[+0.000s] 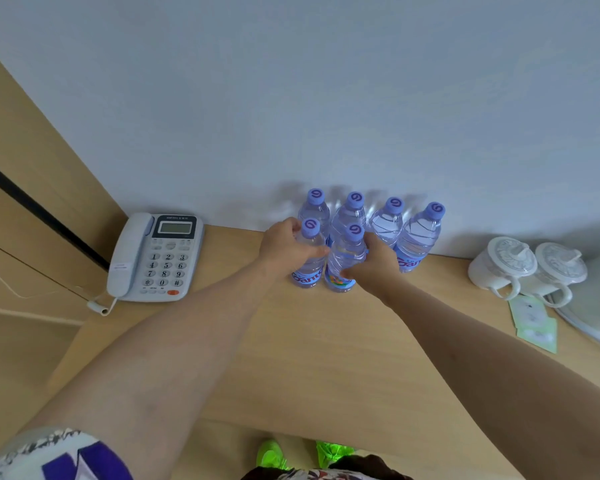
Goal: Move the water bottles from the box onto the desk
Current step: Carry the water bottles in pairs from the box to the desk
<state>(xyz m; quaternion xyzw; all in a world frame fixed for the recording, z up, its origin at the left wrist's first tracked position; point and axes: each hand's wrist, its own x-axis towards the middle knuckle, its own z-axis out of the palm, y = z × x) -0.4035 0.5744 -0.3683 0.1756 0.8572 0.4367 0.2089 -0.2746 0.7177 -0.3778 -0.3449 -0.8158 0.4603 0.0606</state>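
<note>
Standing upright on the desk (326, 341), two water bottles form a front row, each wrapped by a hand: the left hand (284, 247) curls round the left front bottle (309, 258), fingers behind its shoulder and thumb across the front, while the right hand (374, 263) clasps the right front bottle (345, 261) from its outer side, thumb low near the label. Both bases appear to rest on the wood, the two bottles just beside one another, possibly touching. Behind the hands, against the wall (326, 98), stands a back row of four bottles (385, 220), all capped in purple, upright and close together. Step in hand, by judgement: setting down a pair, six bottles now on the desk. The box is not in view, so how many remain cannot be told. Next move calls for both grips to loosen and the fingers to draw straight back without nudging the back row, as the bottles stand tightly packed and could topple like pins. To the left of the left hand lies a desk telephone (153, 258); well to the right of the right hand sit two white lidded cups (527, 268) and some green sachets (534, 323).
</note>
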